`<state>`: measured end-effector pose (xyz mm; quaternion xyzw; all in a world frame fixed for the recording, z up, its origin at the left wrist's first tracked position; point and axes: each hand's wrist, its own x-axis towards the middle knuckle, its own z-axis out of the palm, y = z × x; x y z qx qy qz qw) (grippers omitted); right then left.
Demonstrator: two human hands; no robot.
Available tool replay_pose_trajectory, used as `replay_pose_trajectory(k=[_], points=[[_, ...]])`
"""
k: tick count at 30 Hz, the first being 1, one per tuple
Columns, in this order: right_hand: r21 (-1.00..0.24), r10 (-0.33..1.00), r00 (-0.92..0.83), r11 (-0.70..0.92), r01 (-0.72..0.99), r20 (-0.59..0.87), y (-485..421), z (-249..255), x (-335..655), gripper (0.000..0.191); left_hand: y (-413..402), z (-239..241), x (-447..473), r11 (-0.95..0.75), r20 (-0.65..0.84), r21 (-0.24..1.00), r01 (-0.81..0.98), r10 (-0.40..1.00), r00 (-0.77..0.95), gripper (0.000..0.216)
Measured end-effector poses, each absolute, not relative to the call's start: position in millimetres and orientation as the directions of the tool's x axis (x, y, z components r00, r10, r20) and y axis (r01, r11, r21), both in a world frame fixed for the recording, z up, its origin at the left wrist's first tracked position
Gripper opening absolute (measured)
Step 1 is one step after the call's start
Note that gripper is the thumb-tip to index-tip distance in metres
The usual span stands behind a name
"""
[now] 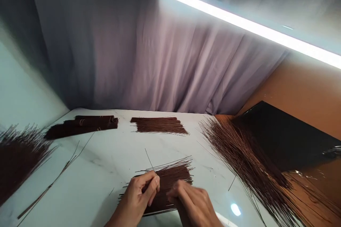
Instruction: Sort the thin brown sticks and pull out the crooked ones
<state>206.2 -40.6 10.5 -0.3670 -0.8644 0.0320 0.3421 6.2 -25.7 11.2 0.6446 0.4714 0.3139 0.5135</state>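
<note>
Low in the view, my left hand [141, 191] is closed in a pinch. From its fingertips a thin dark stick [149, 159] slants up and to the left. Just to its right, my right hand [193, 198] is closed with the fingers curled down; whatever lies in its grip is hidden. Both hands are above a woven-looking mat of dark brown thin sticks [176, 175], which lies on the white marbled tabletop [106, 177]. Loose stick ends jut from the mat's far and side edges, and the hands cover part of it.
A flat layer of brown sticks [160, 125] and a dark rolled bundle [93, 123] lie farther back. Big loose stick piles are at the left [18, 159] and right [247, 159]. A few long sticks [50, 186] lie left. A grey curtain [165, 60] hangs behind the table.
</note>
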Motion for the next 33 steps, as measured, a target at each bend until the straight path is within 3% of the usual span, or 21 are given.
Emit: replay_pose_trajectory(k=[4,10,14,20,27,33], points=[[-0.539,0.817,-0.346,0.567,0.622,0.461,-52.4,-20.9,208.0,0.017,-27.4,15.2,1.9,0.022,-0.091,0.983,0.185,0.924,0.371,0.050],[-0.649,0.842,-0.386,0.537,0.539,0.376,-35.3,18.2,218.2,0.020,-29.0,27.3,-2.3,0.280,-0.266,0.959,0.029,0.867,0.421,0.052],[-0.620,0.822,-0.438,0.564,0.546,0.363,-34.1,27.5,213.3,0.020,-25.2,26.1,-0.9,0.254,-0.245,0.967,0.016,0.910,0.334,0.051],[-0.615,0.829,-0.517,0.525,0.588,0.213,-19.4,45.4,229.4,0.022,-18.2,8.9,-0.8,0.201,-0.197,0.980,0.006,0.953,0.231,0.048],[-0.318,0.690,-0.644,0.724,0.612,0.330,24.2,77.3,245.9,0.025,-16.3,9.0,-7.0,0.168,-0.202,0.978,0.125,0.917,0.345,0.045],[-0.227,0.657,-0.663,0.750,0.621,0.360,25.0,84.2,242.0,0.022,-13.8,2.0,-6.0,0.212,-0.222,0.975,0.068,0.915,0.336,0.054]])
